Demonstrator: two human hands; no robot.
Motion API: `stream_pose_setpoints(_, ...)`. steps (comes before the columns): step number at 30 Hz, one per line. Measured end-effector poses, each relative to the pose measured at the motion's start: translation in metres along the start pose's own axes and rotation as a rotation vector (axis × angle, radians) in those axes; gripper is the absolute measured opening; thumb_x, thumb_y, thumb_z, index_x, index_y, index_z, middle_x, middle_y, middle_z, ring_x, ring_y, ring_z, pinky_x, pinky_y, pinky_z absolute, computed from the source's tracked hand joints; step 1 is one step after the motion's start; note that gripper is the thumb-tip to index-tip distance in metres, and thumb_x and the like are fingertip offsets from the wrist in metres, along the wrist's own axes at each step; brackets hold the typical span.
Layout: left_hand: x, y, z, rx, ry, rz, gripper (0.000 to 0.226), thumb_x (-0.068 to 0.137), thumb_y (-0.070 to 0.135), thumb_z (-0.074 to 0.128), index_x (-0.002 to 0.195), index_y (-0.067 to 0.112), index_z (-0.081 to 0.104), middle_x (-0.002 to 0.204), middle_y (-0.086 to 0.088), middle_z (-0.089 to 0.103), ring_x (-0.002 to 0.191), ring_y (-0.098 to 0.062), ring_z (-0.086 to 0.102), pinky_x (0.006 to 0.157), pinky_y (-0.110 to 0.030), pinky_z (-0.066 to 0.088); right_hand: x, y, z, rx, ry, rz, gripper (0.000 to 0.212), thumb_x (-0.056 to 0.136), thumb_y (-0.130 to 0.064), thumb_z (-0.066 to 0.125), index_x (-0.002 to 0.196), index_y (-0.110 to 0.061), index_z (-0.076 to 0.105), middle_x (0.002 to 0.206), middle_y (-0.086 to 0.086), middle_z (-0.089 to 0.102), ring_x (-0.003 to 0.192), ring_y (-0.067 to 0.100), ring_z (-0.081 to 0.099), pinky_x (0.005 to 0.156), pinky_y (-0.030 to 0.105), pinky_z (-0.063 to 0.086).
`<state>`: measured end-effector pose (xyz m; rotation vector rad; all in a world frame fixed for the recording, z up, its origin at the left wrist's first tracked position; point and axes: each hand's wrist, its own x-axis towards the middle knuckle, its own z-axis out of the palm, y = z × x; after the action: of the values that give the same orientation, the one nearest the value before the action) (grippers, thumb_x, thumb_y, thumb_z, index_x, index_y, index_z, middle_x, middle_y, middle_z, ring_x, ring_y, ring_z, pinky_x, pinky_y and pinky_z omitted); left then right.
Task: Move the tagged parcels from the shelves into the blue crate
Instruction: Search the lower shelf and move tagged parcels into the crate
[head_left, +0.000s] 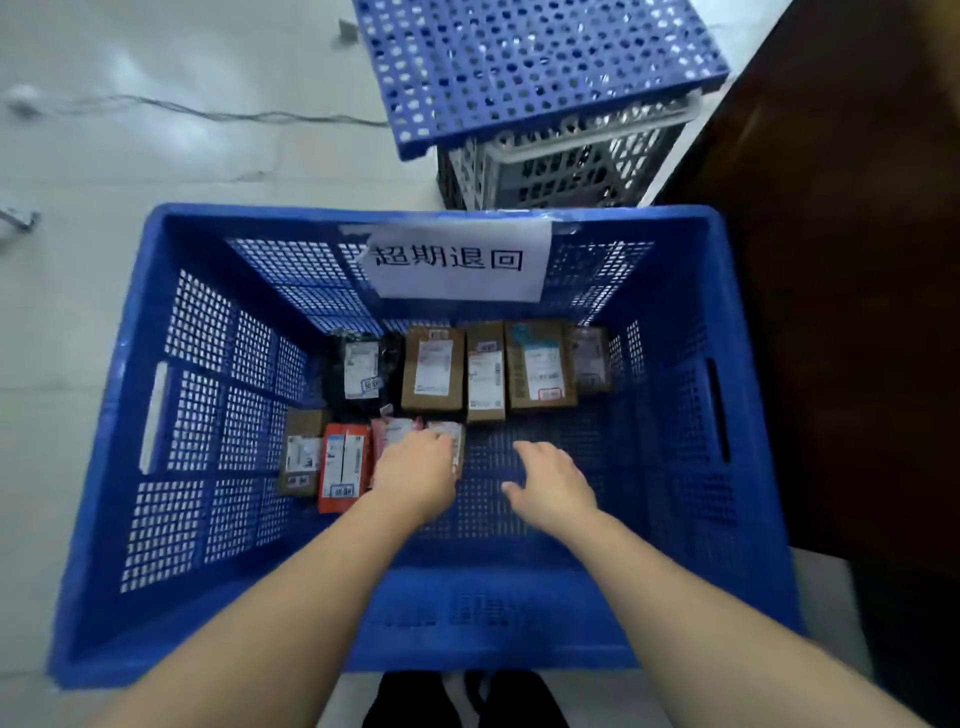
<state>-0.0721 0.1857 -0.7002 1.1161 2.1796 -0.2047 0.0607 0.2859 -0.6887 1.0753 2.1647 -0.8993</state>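
Note:
The blue crate (119, 415) stands on the floor below me, a white paper sign (457, 260) taped to its far wall. Several tagged parcels lie on its bottom: a black bag (358, 371) and brown boxes (434, 369) in the back row, a small brown box (301, 457) and an orange-red box (343, 465) in the front row. My left hand (415, 473) rests on a small parcel (452, 441) beside a pink one (392, 434), covering most of it. My right hand (553, 480) hovers over bare crate floor, fingers relaxed, holding nothing.
Behind the crate stands a grey perforated basket (561, 171) with a blue perforated panel (524, 67) lying on top. A dark brown surface (841, 260) rises on the right. A cable (208, 111) runs across the pale floor at the left. My shoes (467, 701) show below the crate.

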Motion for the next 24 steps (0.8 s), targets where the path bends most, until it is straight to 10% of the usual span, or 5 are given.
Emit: stream_pose_setpoints(24, -0.266, 0.108, -0.166, 0.437, 0.438, 0.627, 0.025, 0.089, 0.019, 0.054, 0.113, 0.013, 0.055, 0.115, -0.006, 0.062, 0.108, -0.027, 0.058, 0.084, -0.039, 0.046, -0.349, -0.017, -0.083, 0.009, 0.591, 0.248, 0.057, 0.092, -0.039, 0.057, 0.142, -0.018, 0.036, 0.139, 0.007, 0.044, 0.13, 0.028, 0.04, 0.102, 0.04, 0.039)
